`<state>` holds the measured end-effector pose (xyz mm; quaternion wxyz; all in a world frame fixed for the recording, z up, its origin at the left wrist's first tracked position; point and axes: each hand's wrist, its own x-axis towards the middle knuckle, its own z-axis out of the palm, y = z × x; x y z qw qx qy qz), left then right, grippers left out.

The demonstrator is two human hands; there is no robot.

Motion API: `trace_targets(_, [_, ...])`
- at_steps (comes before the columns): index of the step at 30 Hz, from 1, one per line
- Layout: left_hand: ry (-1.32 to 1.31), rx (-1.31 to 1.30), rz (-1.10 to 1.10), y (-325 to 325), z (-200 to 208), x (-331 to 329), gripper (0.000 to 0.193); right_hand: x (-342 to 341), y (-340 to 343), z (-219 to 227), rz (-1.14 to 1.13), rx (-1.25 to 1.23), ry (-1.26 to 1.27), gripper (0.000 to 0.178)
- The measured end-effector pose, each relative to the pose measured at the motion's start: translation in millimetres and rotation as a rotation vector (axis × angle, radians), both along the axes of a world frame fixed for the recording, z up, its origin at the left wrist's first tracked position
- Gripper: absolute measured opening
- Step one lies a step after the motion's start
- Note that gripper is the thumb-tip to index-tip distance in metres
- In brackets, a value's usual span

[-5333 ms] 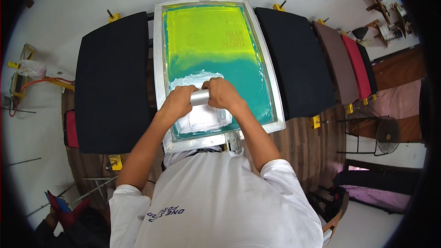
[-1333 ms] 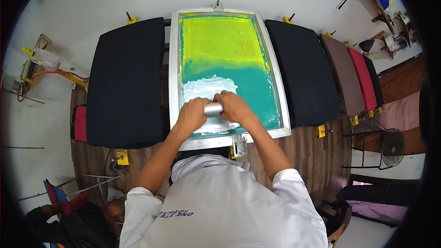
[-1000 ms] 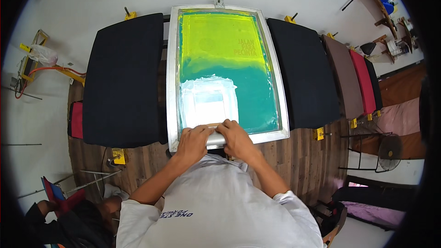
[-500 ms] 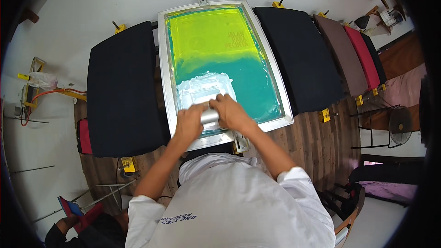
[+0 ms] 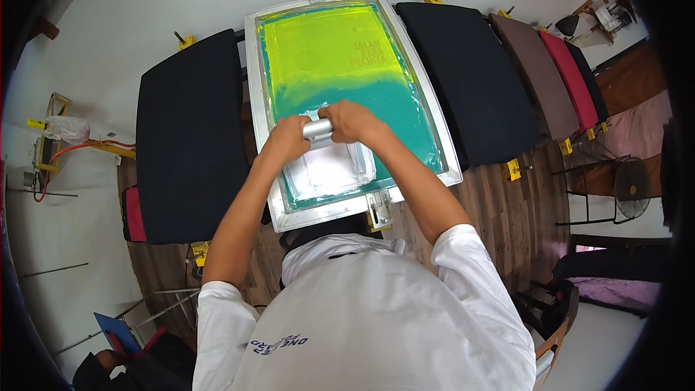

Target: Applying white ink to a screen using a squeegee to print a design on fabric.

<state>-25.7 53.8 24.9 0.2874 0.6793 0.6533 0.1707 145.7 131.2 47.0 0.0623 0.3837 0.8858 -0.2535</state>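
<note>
A silver-handled squeegee (image 5: 317,129) stands across the middle of a printing screen (image 5: 450,163), which has a pale metal frame and a mesh that is yellow-green at the far end and teal nearer me. My left hand (image 5: 287,137) is closed around the squeegee's left side. On its right side, my right hand (image 5: 352,122) grips it too, fingers wrapped over the top. White ink (image 5: 329,170) covers a rectangular patch of mesh on my side of the squeegee, with a little showing just past it. The squeegee's blade is hidden by my hands and the handle.
Black fabric-covered boards flank the screen on the left (image 5: 190,137) and right (image 5: 470,87); brown (image 5: 539,80) and red (image 5: 570,76) ones stand farther right. A metal clamp (image 5: 378,210) holds the frame's near edge. Another person's hand (image 5: 112,359) shows at lower left. A fan (image 5: 631,187) stands right.
Both my hands have pushed the squeegee away from me, from the screen's near end to about its middle. The white patch that lay ahead of it now lies mostly behind it.
</note>
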Motion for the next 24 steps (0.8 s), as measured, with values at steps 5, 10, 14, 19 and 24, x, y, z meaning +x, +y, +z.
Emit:
trace_targets(5, [0.036,-0.07,-0.017,-3.0,12.2,7.2,0.034,-5.7,2.3,-14.9,-0.029,-0.025,-0.117,0.036])
trace_targets(10, [0.042,0.15,0.003,-31.7,3.1,21.9,0.036,14.0,-32.1,-25.0,-0.072,0.123,0.116,0.029])
trace_targets(14, [0.054,0.148,0.001,-53.3,-5.7,33.4,0.041,28.4,-60.1,-21.1,-0.109,0.124,0.164,0.035])
trace_targets(19, [0.018,0.157,0.023,-80.8,-9.2,45.0,0.041,39.1,-88.0,-15.9,-0.139,0.083,0.173,0.033])
trace_targets(24, [-0.027,0.084,0.053,-98.2,-0.1,56.6,0.05,46.7,-102.8,-16.8,-0.144,0.076,0.14,0.033])
